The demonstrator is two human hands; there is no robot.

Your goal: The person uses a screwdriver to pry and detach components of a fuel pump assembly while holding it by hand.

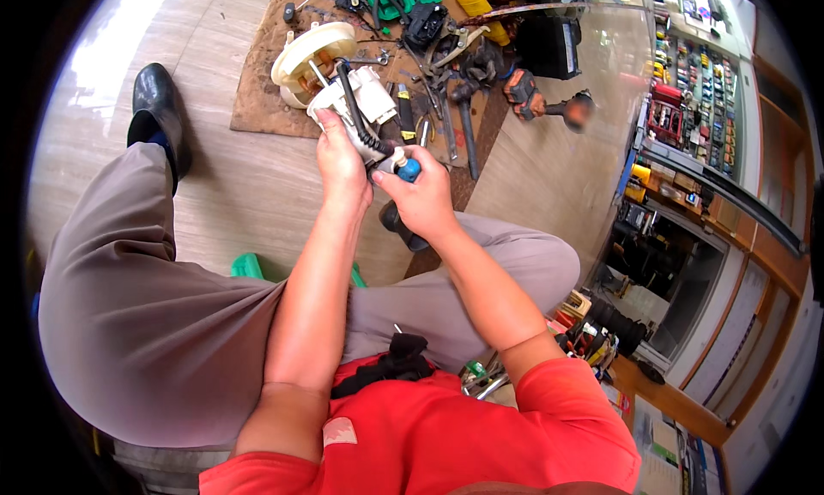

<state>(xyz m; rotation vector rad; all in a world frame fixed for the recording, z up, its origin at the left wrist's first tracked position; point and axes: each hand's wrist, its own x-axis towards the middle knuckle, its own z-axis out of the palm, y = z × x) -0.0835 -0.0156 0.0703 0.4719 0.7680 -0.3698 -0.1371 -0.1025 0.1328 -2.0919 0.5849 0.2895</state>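
A fuel pump module (371, 97) of off-white plastic, with a wide round flange (316, 47) at its far end, is held tilted in front of me. My left hand (343, 164) wraps round its near left side, thumb along the white body. Down its length runs a black corrugated hose (357, 114). At the near end, my right hand (421, 190) grips a small blue rounded piece (408, 170) with a whitish top, beside the hose's end. My fingers hide how the blue piece and the module meet.
Beyond my hands lies a stained cardboard sheet (257, 100) with a hammer (465, 130), a yellow-black cutter knife (406, 109), pliers and several other tools. An orange-black cordless power tool (525, 96) lies to its right. Crowded shelves (699, 91) stand at far right.
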